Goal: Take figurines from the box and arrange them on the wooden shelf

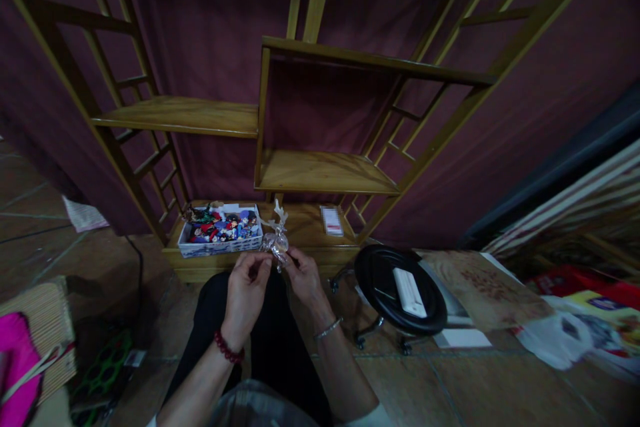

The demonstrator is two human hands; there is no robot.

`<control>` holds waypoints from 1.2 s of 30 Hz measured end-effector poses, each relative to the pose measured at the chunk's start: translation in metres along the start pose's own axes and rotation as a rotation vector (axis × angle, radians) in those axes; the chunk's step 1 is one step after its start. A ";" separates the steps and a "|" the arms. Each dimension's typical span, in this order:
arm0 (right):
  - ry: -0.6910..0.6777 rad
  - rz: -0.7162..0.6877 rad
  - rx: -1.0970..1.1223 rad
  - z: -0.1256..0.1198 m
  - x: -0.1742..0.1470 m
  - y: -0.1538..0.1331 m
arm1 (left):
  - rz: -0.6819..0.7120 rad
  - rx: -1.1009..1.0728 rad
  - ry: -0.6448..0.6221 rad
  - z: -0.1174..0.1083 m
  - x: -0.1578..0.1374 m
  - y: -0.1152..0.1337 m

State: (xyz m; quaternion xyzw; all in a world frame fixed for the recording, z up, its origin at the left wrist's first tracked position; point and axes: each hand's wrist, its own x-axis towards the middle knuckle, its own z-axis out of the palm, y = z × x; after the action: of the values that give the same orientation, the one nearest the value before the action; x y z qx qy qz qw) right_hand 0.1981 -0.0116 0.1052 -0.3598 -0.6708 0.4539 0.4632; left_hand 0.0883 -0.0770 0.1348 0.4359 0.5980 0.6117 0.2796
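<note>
In front of the shelf base, both my hands hold a clear, shiny figurine point(276, 241) with pale antler-like branches at its top. It looks like a small deer, but the dim light hides its detail. My left hand point(247, 283) has its fingers pinched at the lower left of the figurine. From the other side, my right hand point(304, 273) grips its lower right between thumb and fingers. Just left of the figurine stands a patterned box point(220, 248), filled with several small colourful figures point(227, 225).
A wooden display shelf point(327, 177) rises ahead, with a white card point(331, 220) on its base. To my right is a black wheeled stool point(367, 280) bearing a white box point(410, 291). Plastic bags point(555, 330) lie farther right; a pink item point(20, 360) is at left.
</note>
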 end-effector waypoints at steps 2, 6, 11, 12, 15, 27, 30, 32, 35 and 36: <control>-0.004 0.002 0.013 -0.001 0.000 0.000 | -0.005 0.007 0.048 -0.001 0.001 -0.004; -0.012 0.027 0.033 -0.001 -0.001 -0.003 | -0.039 0.007 0.080 -0.003 0.003 -0.012; -0.012 0.025 0.027 -0.002 -0.002 -0.004 | -0.061 0.004 0.069 -0.004 0.004 -0.014; -0.021 0.025 0.031 -0.002 -0.002 -0.004 | -0.067 -0.009 0.059 -0.004 0.004 -0.013; -0.063 0.022 0.056 -0.003 -0.002 -0.002 | -0.101 -0.083 0.025 -0.002 0.004 -0.011; -0.065 0.059 0.187 -0.005 -0.002 0.003 | -0.152 -0.240 -0.087 -0.001 0.002 -0.005; -0.083 0.073 0.203 -0.007 -0.002 0.003 | -0.159 -0.231 -0.101 -0.001 0.001 -0.003; -0.089 0.073 0.211 -0.008 -0.002 0.001 | -0.168 -0.234 -0.103 -0.001 0.000 -0.002; -0.087 0.069 0.208 -0.010 -0.002 -0.001 | -0.175 -0.239 -0.101 0.000 0.000 0.000; -0.088 0.067 0.206 -0.010 -0.002 -0.002 | -0.171 -0.233 -0.097 0.000 -0.001 0.000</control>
State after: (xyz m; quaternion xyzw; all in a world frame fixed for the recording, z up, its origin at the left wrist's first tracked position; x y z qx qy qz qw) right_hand 0.2084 -0.0111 0.1083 -0.3123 -0.6280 0.5509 0.4524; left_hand 0.0884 -0.0778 0.1345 0.3771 0.5439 0.6289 0.4081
